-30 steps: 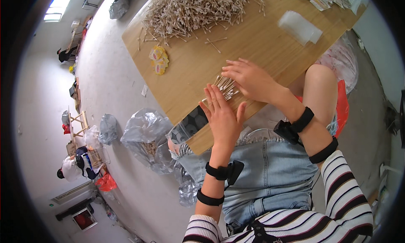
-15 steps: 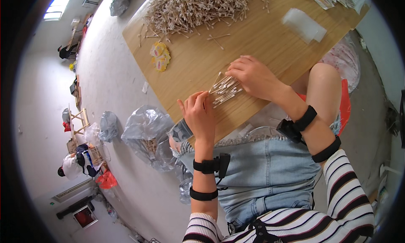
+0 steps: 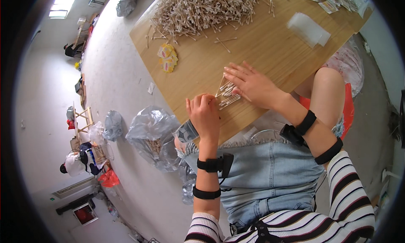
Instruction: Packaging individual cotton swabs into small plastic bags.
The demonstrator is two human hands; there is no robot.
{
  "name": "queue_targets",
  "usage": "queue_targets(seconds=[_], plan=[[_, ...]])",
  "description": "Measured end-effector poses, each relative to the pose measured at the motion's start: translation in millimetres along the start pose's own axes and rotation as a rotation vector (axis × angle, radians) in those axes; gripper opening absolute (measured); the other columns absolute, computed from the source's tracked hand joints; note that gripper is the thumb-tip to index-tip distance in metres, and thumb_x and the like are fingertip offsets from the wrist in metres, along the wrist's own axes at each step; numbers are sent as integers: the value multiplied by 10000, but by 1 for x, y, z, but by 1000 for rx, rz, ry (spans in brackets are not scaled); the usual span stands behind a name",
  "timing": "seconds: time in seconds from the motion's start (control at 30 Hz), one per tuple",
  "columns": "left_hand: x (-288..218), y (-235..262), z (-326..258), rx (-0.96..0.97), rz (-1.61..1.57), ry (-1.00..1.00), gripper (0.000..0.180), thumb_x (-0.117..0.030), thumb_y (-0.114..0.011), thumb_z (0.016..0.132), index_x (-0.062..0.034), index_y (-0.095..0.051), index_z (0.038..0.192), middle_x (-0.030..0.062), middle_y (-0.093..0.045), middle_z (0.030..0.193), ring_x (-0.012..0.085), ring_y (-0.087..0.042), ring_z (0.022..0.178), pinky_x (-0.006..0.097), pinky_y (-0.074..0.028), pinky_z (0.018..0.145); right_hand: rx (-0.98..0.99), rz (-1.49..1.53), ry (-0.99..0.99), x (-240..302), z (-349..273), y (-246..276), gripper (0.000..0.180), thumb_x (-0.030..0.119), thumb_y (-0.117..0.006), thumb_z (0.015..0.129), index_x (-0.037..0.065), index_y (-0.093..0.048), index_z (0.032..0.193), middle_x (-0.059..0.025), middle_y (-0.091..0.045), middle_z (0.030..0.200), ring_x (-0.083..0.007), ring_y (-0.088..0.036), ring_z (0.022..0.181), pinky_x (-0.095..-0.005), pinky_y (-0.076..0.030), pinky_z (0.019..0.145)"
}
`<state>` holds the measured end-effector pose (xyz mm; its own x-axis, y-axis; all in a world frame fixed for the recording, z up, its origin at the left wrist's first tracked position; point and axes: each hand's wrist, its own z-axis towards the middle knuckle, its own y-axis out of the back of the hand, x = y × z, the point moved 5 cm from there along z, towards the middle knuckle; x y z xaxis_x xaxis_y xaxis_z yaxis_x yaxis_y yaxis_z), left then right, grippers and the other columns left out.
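Observation:
A small group of white-tipped cotton swabs [image 3: 230, 100] lies on the wooden table [image 3: 198, 76] between my two hands. At its left end is my left hand [image 3: 204, 116], fingers curled in and closed about the swab ends; the fingertips are partly hidden. My right hand [image 3: 257, 86] lies over the other end with fingers stretched out and flat, covering part of the swabs. One swab slants away from the group, near the right fingertips. Farther off on the table rises a large heap of loose cotton swabs [image 3: 202, 11].
Yellow round-edged labels [image 3: 168, 57] lie left on the table. A stack of clear plastic sleeves [image 3: 309, 29] sits at the right, with packets [image 3: 344, 0] beyond. On the floor at left stands a clear plastic bag [image 3: 152, 131]. Two people are far off at left.
My right hand has flattened, its fingers now stretched out over the swabs. My left fingers have curled in more at the swab ends. The whole view has shifted slightly.

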<state>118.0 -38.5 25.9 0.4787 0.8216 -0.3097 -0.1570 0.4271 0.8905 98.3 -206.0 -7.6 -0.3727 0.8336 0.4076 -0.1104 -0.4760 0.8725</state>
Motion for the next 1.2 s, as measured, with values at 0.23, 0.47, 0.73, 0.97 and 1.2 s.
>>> queue_targets(seconds=[0.23,0.47,0.73,0.97,1.2], plan=[[5,4,-4,-60,15,38,44,-102,-625,873,-60,-620,863,74,-623,851,256,-597,866,398,-422,909,-27,18,-11,-6,-1,9,479,211,-557,936,42,-468,1375,-110,-451,1455,-255,-340,1406,-455,-233,1175],[7,-4,9,-62,91,152,65,-120,-640,866,-59,-619,874,73,-624,829,251,-600,811,374,-429,819,-95,12,-17,-7,0,13,557,24,-630,780,31,-504,1322,-116,-503,1399,-265,-397,1367,-452,-282,1158],[0,-10,29,-51,-66,-51,81,-86,-668,802,-69,-634,874,92,-609,923,290,-578,920,412,-448,821,-106,45,-45,-9,1,14,528,1,-613,783,12,-512,1301,-140,-509,1384,-274,-415,1353,-451,-295,1151],[9,-29,43,24,-99,40,73,-60,-668,791,-80,-647,858,83,-600,957,292,-563,939,404,-463,785,-123,50,-57,-10,3,15,544,-3,-627,764,0,-512,1296,-148,-511,1377,-277,-416,1352,-452,-299,1149],[-17,-20,29,14,11,-215,327,-10,-659,714,-163,-720,996,51,-583,991,255,-552,990,389,-422,862,-131,35,-62,-12,1,19,543,0,-633,760,-8,-516,1290,-153,-517,1371,-275,-425,1345,-450,-302,1148]])
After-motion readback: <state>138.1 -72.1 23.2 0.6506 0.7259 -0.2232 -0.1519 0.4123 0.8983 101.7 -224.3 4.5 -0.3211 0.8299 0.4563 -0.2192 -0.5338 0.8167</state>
